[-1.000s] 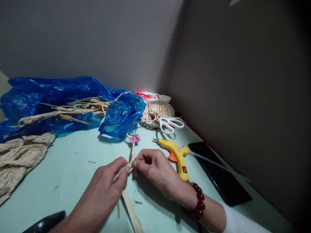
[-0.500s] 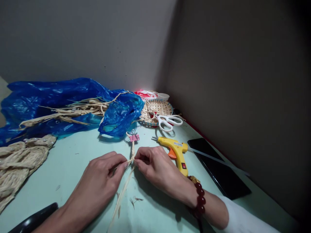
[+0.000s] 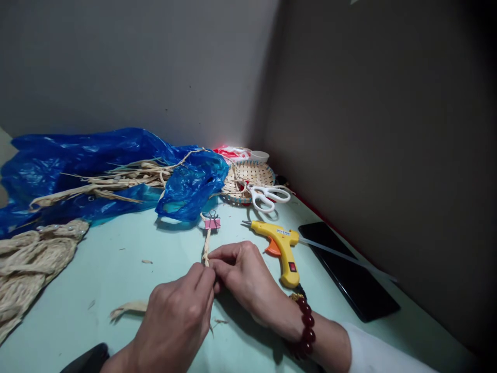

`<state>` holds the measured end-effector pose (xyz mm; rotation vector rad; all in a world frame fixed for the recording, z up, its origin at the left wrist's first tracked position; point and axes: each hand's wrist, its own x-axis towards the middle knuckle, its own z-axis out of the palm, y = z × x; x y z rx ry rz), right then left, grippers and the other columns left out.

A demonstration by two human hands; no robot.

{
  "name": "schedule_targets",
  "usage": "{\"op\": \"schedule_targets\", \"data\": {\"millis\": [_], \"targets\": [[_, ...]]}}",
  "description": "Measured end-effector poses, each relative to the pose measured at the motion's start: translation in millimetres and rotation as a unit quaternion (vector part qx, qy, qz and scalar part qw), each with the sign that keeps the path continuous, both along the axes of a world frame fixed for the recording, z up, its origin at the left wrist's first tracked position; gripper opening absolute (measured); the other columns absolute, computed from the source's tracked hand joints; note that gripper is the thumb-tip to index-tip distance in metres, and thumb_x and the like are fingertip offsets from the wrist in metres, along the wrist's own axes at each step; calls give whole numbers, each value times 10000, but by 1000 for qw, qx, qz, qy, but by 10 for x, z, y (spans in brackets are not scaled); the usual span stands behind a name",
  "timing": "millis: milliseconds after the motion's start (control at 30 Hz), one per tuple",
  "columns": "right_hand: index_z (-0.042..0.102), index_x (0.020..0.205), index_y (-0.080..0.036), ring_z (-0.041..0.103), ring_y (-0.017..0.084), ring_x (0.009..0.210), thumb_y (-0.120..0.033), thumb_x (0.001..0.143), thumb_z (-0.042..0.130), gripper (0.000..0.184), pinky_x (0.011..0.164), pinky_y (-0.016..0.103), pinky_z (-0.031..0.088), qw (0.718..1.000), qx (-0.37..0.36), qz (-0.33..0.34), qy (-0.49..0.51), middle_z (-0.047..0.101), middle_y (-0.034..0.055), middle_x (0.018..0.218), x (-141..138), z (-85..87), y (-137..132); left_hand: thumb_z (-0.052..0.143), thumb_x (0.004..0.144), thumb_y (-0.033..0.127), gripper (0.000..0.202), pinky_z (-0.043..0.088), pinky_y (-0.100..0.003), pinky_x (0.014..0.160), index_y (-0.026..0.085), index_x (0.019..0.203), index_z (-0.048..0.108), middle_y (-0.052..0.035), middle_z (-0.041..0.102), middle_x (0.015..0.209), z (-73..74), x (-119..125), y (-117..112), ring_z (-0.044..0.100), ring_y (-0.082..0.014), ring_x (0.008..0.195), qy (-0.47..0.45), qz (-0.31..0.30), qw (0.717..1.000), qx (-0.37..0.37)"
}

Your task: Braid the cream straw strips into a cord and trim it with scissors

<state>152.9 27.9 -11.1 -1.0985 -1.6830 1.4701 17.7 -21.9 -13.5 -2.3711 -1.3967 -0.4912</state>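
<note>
My left hand (image 3: 176, 318) and my right hand (image 3: 243, 274) meet in the middle of the pale green table (image 3: 116, 269), both with fingers pinched on a thin braid of dried straw strips (image 3: 206, 248). The braid runs away from me to a pink binder clip (image 3: 212, 222) clamped on its far end. One loose strip end (image 3: 126, 309) trails out to the left of my left hand. A dark red bead bracelet (image 3: 305, 326) is on my right wrist.
A yellow glue gun (image 3: 281, 248) lies right of my hands, a black phone (image 3: 347, 269) beyond it. White scissors (image 3: 267, 197) rest by a woven basket tray (image 3: 248, 178). A blue plastic bag (image 3: 97, 171) holds straw; woven straw work (image 3: 27, 264) lies at left.
My left hand has moved right and closed up against my right hand. The long strip that hung toward me has swung out to the left on the table.
</note>
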Motion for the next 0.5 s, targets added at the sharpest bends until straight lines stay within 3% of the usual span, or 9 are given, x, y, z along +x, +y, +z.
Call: {"op": "schedule_targets", "data": {"millis": [267,433,500], "targets": [[589,608,-128,427,82,513,-182,757,547,165,494,201,321,991,-105,17,82,514,-21,552,1,28,16,365,745,-95,376,380,-290,439,157,718,643,-15,560,547,-8,75,-106,545,-178,449,190,28,980,51],[666,704,-110,492,94,553,-219,704,646,111,538,211,370,983,-154,-9,99,632,23,655,-30,18,20,395,779,-103,418,461,-280,499,66,964,728,-123,714,736,33,253,-290,622,-192,560,259,70,961,61],[667,690,-112,514,98,565,-203,682,654,92,543,209,373,983,-154,-15,94,671,43,692,-41,9,18,431,770,-98,405,465,-275,505,68,984,732,-112,722,724,-8,293,-367,626,-189,566,270,61,959,64]]}}
